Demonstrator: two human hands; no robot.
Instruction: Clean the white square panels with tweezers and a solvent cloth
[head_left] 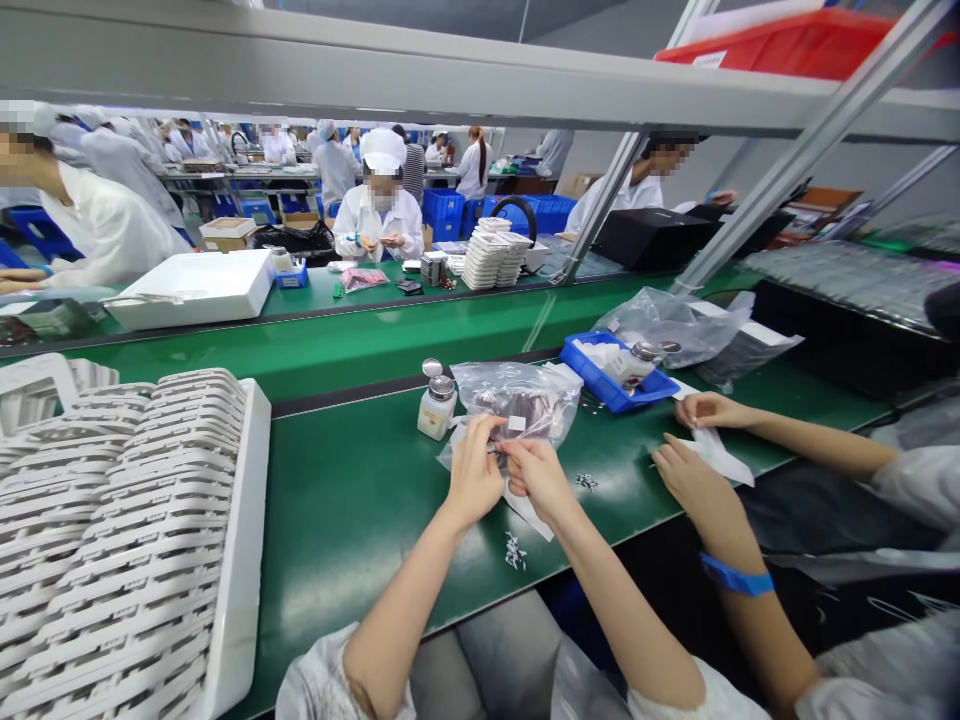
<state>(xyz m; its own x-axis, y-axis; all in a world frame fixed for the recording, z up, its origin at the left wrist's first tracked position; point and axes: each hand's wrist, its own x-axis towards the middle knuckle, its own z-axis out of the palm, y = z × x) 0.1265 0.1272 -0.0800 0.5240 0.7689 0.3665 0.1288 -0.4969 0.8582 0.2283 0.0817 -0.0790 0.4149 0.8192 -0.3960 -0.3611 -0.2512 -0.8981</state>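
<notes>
My left hand and my right hand meet over the green bench, fingertips pinched close together. Whatever lies between them is too small to name. Just behind them is a clear plastic bag with dark reddish-brown contents and a small white label. Under my right hand a white paper sheet shows in part. A small pile of tiny black-and-white parts lies in front, and a second pile sits to the right. Left of the bag stands a dispenser bottle with its metal lid up.
Stacked white plastic frames fill a white tray at left. A blue bin holds white pieces and another bottle. At right, a co-worker's hands handle a white sheet. A metal shelf beam crosses overhead; people sit across the green conveyor.
</notes>
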